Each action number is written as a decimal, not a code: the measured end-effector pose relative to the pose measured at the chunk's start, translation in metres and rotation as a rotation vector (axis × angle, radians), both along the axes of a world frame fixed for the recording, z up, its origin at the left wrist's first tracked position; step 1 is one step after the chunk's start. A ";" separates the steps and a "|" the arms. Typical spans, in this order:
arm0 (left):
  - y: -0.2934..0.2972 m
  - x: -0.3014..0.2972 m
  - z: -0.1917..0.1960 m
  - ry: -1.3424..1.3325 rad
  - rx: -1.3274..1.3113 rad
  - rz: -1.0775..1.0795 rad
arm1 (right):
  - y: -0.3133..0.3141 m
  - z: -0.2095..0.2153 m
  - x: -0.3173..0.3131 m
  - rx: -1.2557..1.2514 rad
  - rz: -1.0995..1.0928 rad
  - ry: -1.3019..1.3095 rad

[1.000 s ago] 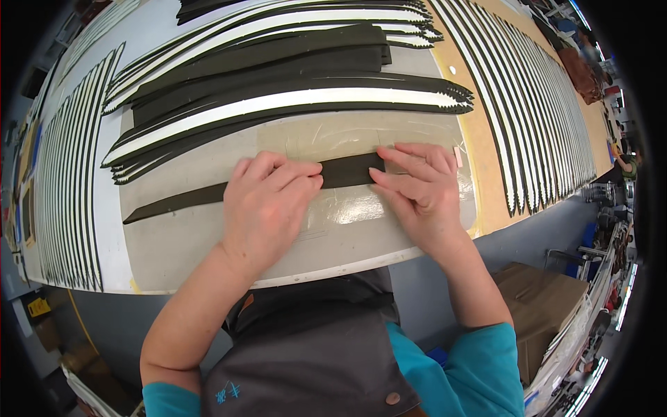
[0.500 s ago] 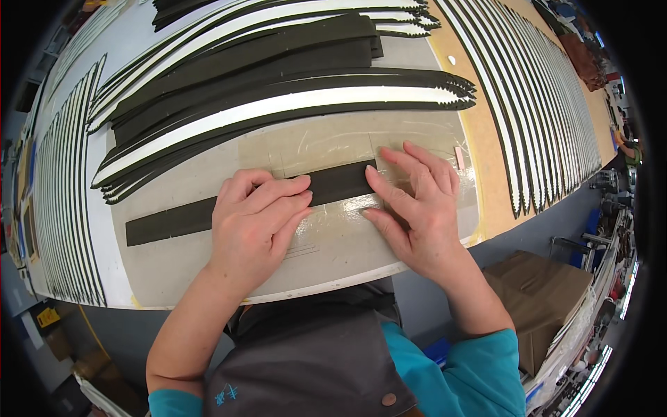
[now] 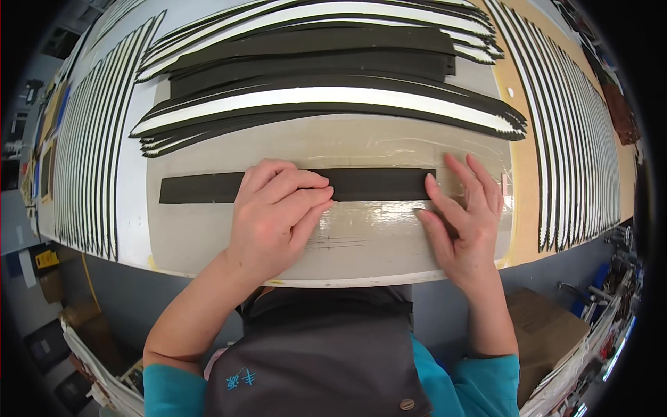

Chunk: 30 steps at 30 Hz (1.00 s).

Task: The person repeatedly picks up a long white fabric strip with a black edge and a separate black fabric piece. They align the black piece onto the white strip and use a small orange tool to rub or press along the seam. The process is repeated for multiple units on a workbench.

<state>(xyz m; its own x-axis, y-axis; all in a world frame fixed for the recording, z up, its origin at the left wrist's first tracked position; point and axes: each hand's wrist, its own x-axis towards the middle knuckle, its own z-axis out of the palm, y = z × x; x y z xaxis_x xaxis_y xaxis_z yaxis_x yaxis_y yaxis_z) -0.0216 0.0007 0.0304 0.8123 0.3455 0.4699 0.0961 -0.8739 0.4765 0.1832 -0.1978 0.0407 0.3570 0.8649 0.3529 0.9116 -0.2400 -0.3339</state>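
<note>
A flat black strip (image 3: 379, 185) lies crosswise on the table in front of me. Over its middle is my left hand (image 3: 267, 215), fingers bunched and thumb pressed close to them; the fingertips rest at the strip, and anything pinched between them is hidden. My right hand (image 3: 467, 221) is at the strip's right end, fingers apart and thumb spread, with one fingertip touching the end corner. Beyond the hands, a bundle of black-and-white strips (image 3: 326, 99) with jagged ends lies crosswise, with a stack of plain black strips (image 3: 319, 59) behind it.
Rows of black-edged white strips stand at the left (image 3: 104, 146) and right (image 3: 566, 139) of the table. A clear, shiny sheet (image 3: 389, 233) covers the work surface. A small pink piece (image 3: 504, 184) lies beyond my right hand. A brown box (image 3: 545, 333) is below the table's right edge.
The view has turned, so the strip now looks level. The gap between my hands is wider: my left fingertips are farther left along the strip, while my right hand stays at its end.
</note>
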 end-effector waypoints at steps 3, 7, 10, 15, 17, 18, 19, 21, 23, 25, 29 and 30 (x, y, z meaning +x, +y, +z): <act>0.003 -0.006 -0.002 0.014 -0.013 -0.005 | 0.002 -0.001 -0.001 -0.005 0.011 -0.004; -0.007 0.008 0.002 0.038 0.043 -0.019 | 0.003 -0.001 -0.002 -0.015 0.018 -0.007; -0.005 0.011 0.002 0.060 0.050 -0.017 | 0.002 -0.001 -0.002 -0.028 0.016 -0.006; -0.003 0.013 -0.001 0.058 0.029 -0.018 | 0.000 0.000 -0.001 -0.053 0.005 0.007; -0.004 0.015 -0.001 0.057 0.019 -0.023 | 0.000 -0.001 -0.001 -0.034 0.005 0.033; -0.004 0.016 -0.002 0.059 0.024 -0.016 | -0.001 0.001 0.000 -0.030 -0.008 0.033; -0.004 0.015 -0.001 0.061 0.030 -0.010 | -0.001 0.001 0.000 -0.028 -0.007 0.036; -0.003 0.013 -0.001 0.069 0.035 -0.006 | 0.003 0.000 -0.002 -0.022 -0.003 0.045; -0.003 0.013 0.000 0.083 0.036 -0.006 | 0.001 0.000 0.000 -0.033 -0.006 0.059; -0.004 0.014 0.001 0.101 0.019 -0.009 | -0.001 -0.002 0.001 -0.040 0.002 0.100; -0.004 0.016 0.002 0.108 0.020 -0.013 | -0.002 -0.002 0.001 -0.035 -0.006 0.094; -0.004 0.015 0.002 0.109 0.022 -0.013 | -0.002 -0.002 0.001 -0.037 -0.004 0.091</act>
